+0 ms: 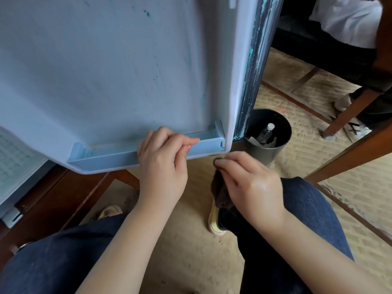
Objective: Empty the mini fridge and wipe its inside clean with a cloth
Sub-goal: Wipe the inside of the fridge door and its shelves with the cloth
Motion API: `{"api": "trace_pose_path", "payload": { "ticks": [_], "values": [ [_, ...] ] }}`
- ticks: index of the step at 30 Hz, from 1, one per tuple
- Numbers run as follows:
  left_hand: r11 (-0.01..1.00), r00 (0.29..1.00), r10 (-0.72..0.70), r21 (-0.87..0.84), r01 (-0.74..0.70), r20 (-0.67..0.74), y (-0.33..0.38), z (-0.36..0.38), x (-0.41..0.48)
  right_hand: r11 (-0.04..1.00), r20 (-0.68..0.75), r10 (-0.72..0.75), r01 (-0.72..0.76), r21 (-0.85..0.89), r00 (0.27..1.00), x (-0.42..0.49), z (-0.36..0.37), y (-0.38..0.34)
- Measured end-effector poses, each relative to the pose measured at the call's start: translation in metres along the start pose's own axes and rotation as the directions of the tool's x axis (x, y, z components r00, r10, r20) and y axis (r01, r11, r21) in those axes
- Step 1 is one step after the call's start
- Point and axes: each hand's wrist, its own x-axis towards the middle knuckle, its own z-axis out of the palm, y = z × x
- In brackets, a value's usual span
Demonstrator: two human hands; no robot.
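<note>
— Door swung open; where are the hands?
— Left hand pinches the door shelf rail at its bottom edge. Right hand clutches the dark cloth below, bin just beyond.

A single head-worn view is given, directed forward and steeply down from close above the lap. The inner face of the open fridge door is seen at close range across the upper left, while the floor is seen below and to the right.
</note>
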Motion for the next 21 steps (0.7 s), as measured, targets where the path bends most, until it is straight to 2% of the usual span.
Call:
{"api": "trace_pose_path", "payload": {
  "ticks": [3, 8, 17, 21],
  "values": [
    [1.000, 1.000, 0.010, -0.004, -0.010, 0.002, 0.000, 0.000, -0.001, 0.998, -0.098, 0.056, -0.056, 0.009, 0.994, 0.005, -0.006, -0.001],
    [1.000, 1.000, 0.003, -0.027, -0.003, 0.002, 0.000, -0.003, -0.003, 0.998, -0.158, 0.036, -0.043, -0.036, 0.987, 0.013, 0.004, 0.000],
    [0.999, 1.000, -0.009, -0.036, 0.010, 0.009, 0.002, -0.005, -0.003, 0.975, -0.013, -0.124, 0.120, -0.186, 0.992, 0.015, 0.005, 0.003],
    [1.000, 1.000, -0.022, -0.014, 0.022, 0.016, 0.004, -0.004, -0.002, 0.975, -0.003, -0.166, 0.163, -0.153, 0.986, 0.015, 0.005, 0.009]
  ]
}}
